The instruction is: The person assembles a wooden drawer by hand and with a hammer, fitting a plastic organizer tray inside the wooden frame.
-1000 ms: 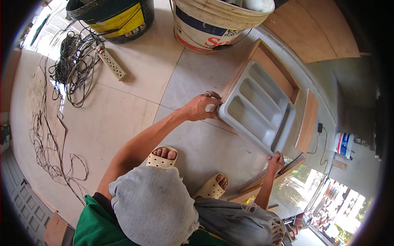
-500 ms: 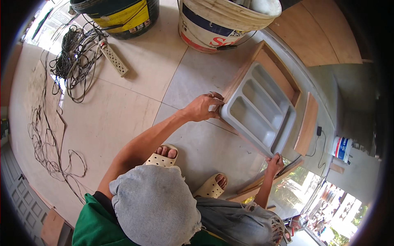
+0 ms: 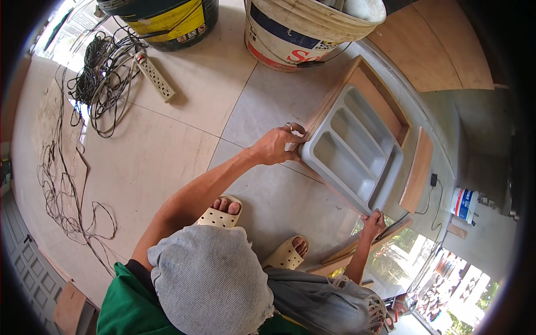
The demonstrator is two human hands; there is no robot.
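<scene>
Over part of the wooden box (image 3: pixel 331 100), grey divided tray (image 3: pixel 357 149), tilted. Left hand (image 3: pixel 277 146), fingers pinching its left corner; right hand (image 3: pixel 373 224), fingers gripping its lower corner. Behind: white bucket (image 3: pixel 273 49), red lettering; dark bucket (image 3: pixel 207 22), yellow label.

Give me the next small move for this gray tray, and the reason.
Probably ease the gray tray slightly toward the far end of the wooden box: bare wood shows beyond the tray there, and the left hand and right hand are at its near corners. Whether it rests on the rim is unclear.
</scene>
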